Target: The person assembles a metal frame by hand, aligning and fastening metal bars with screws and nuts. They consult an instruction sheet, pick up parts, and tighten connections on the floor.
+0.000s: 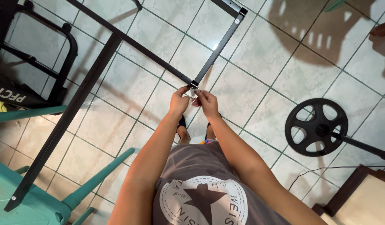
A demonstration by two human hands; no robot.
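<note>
Head view: both hands, left hand (179, 101) and right hand (206, 102), pinch small hardware at the corner joint (194, 85) of a black metal frame (92, 68) above the tiled floor (259, 83); it looks stiff, light, best gripped along bars.

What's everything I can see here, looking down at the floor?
Metal frame: one, black, bars crossing the upper left, corner joint at the hands.
Fan base: one, black, round with openings, right on the floor.
Chair: one, teal plastic, lower left.
Exercise bench: one, black, upper left.
Cable: one, black, lower right floor.
Wooden furniture: one, brown, bottom right corner.
Floor tiles: many, pale with green grout.
Shirt: one, grey with a white round star print, bottom centre.
Left hand: at the frame's corner joint.
Right hand: beside it, at the same joint.
</note>
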